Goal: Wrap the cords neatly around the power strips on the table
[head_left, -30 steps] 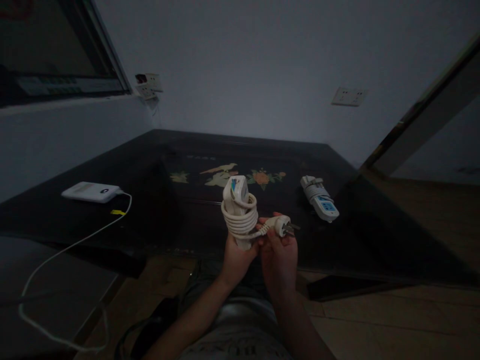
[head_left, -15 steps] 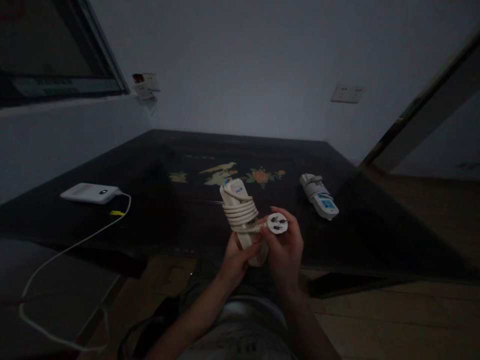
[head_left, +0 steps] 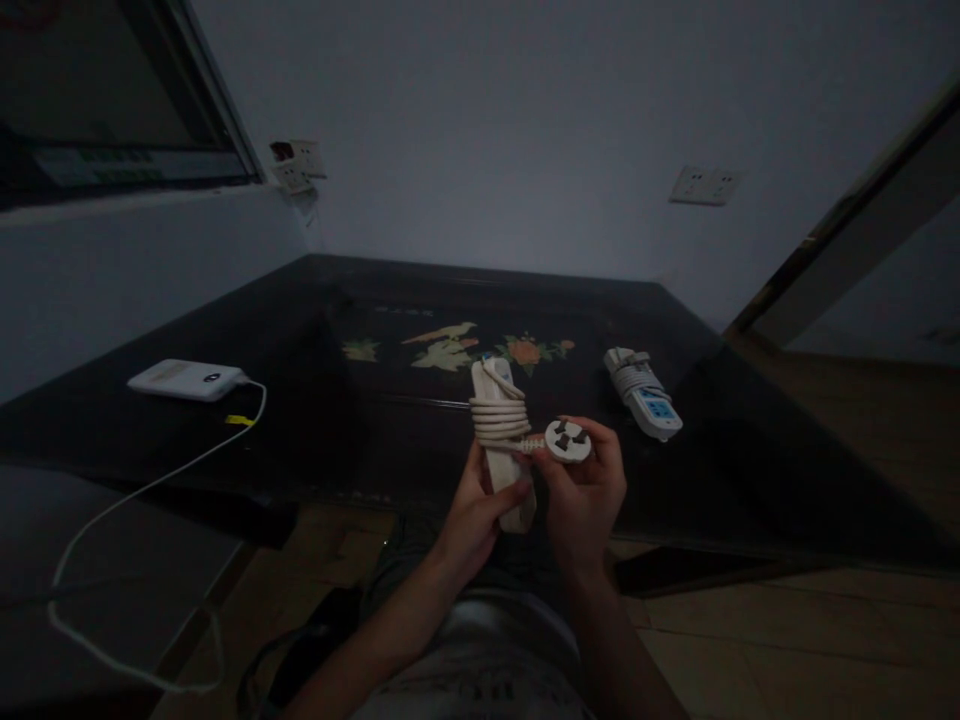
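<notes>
My left hand point(head_left: 478, 508) is closed round the lower part of a white power strip point(head_left: 510, 500), held above the table's near edge. Several turns of its cream cord point(head_left: 501, 418) are wound about the strip's upper half. At the cord's end is a round white plug point(head_left: 568, 441) with three prongs facing up toward me. My right hand point(head_left: 591, 490) pinches this plug between thumb and fingers, just right of the strip. The palm side of the left hand is hidden by the strip.
A dark table point(head_left: 360, 430) bears a painted bird and flowers. On its right lies a second power strip point(head_left: 643, 393), cord wrapped round it. At left lie a white power bank point(head_left: 187, 380) with a trailing white cable point(head_left: 135, 492) and a yellow tag point(head_left: 240, 420). Wall sockets point(head_left: 705, 185) are behind.
The power strip has turned more upright and its top has shifted right. My right hand has moved slightly right with the plug, drawing it a little away from the strip.
</notes>
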Motion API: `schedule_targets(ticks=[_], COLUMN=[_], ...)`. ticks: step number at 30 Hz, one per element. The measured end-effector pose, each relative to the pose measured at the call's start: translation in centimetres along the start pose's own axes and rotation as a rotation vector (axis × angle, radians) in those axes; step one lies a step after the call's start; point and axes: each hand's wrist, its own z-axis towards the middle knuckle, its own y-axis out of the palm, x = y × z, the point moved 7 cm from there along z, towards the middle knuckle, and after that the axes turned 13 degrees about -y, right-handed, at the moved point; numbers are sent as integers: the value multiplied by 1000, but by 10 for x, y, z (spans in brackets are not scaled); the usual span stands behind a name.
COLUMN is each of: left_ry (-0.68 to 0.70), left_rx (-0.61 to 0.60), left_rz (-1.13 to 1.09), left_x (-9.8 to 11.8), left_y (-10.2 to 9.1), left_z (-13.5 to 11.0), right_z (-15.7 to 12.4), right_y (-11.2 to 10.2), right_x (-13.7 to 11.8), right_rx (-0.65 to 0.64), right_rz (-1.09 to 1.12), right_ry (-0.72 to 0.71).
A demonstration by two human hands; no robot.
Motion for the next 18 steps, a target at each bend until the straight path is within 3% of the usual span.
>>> schedule_targets(ticks=[7,13,18], left_ry=[170,266,251], left_rx=[90,79,-29], left_rz=[75,202,415], left_x=[11,22,36], left_y=[-11,-23,-12], left_z=[-2,0,-5], right_z=[-18,-26,-25], right_y=[1,17,24], right_x=[16,23,23], right_rx=[83,-75,-160], right_rz=[180,379,420], right_ry=[213,386,485])
